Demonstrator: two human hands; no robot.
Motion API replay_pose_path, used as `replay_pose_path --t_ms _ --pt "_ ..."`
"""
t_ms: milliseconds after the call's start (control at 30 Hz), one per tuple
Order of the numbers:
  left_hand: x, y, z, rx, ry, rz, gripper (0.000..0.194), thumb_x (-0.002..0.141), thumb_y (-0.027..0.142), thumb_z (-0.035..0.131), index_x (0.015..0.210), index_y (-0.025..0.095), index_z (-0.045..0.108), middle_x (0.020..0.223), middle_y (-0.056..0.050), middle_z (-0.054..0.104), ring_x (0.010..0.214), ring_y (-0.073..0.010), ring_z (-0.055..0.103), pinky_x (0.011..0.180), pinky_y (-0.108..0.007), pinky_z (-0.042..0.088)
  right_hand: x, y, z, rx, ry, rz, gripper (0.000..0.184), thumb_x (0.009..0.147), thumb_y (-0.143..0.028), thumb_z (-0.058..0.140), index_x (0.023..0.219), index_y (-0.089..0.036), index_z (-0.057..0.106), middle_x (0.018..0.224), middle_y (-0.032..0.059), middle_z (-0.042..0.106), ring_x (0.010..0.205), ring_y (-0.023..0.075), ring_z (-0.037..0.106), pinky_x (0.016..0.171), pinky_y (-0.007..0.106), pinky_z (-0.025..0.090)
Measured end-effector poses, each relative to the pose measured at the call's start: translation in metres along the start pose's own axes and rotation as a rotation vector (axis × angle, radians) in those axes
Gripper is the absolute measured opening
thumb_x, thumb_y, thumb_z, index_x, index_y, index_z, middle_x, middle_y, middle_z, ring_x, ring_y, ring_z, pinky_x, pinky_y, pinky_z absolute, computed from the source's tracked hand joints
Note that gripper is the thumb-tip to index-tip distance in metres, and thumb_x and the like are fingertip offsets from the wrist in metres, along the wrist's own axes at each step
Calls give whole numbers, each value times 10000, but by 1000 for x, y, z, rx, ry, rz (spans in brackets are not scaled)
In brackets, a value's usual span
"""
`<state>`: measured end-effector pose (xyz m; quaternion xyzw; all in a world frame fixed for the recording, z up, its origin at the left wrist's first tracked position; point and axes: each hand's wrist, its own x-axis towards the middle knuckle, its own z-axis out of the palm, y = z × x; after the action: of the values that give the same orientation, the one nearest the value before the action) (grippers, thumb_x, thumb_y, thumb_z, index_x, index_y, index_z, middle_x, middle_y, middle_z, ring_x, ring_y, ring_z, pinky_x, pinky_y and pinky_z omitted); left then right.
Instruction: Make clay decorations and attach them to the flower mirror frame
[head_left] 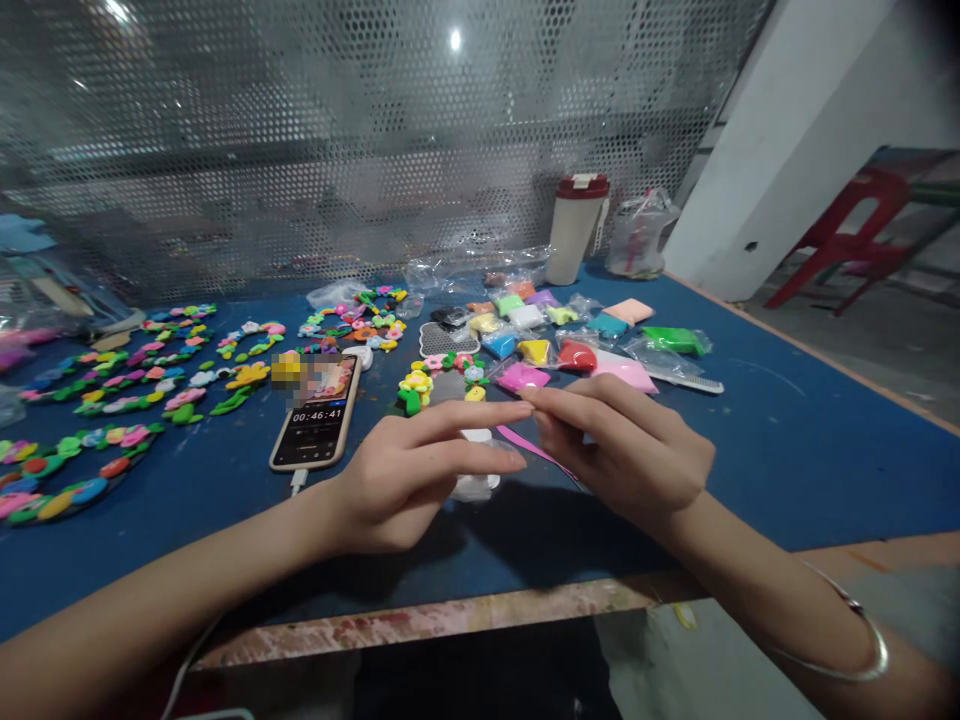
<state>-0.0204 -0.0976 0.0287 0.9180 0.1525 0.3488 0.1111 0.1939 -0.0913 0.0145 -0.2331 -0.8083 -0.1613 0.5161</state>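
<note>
My left hand [420,470] and my right hand [630,450] meet fingertip to fingertip above the blue table [787,450]. The right hand's fingers are closed around a thin pink tool [536,448] that slants toward the left hand. The left hand's index finger and thumb are stretched toward the right fingertips; I cannot make out anything pinched between them. Under the hands lie white clay pieces [476,485]. Just beyond them sit a yellow and green clay flower [414,388] and a pink clay bag [523,376].
A phone [316,420] showing a timer lies left of my hands, cable attached. Several colourful clay flower garlands [112,400] cover the table's left side. Bags of coloured clay [570,335], a cup with a red lid [574,228] and a perforated metal screen stand behind. A red chair [847,240] is far right.
</note>
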Motion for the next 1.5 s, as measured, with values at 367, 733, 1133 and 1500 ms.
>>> replay_pose_path --t_ms 367,733,1133,1500 --pt "0 -1 -1 -154 73 -82 442 832 -33 393 1098 239 619 1289 -69 572 1050 -198 627 797 -305 561 3 -1 2 180 75 126 323 822 -53 573 1050 -275 628 731 12 638 572 128 568 490 259 472" --pt "3 -1 1 -257 106 -159 468 809 -58 385 1087 230 626 1270 -68 550 998 -176 628 656 -234 571 -4 1 8 344 79 210 276 793 -72 530 1009 -242 512 736 1 555 597 144 507 545 296 426" --pt "-2 -9 15 353 -24 -275 365 830 43 419 1138 160 576 1324 -129 490 1157 -223 536 833 -316 527 -2 -1 17 446 -152 275 306 795 -27 404 1043 -204 428 916 57 513 825 166 523 713 320 472" --pt "4 -8 23 -15 -10 -404 340 813 46 437 1076 140 630 1054 -85 676 1033 -234 611 902 -378 498 -1 -6 30 289 -430 -90 384 961 -103 310 1340 -141 359 1372 127 488 1323 186 366 1126 485 164"
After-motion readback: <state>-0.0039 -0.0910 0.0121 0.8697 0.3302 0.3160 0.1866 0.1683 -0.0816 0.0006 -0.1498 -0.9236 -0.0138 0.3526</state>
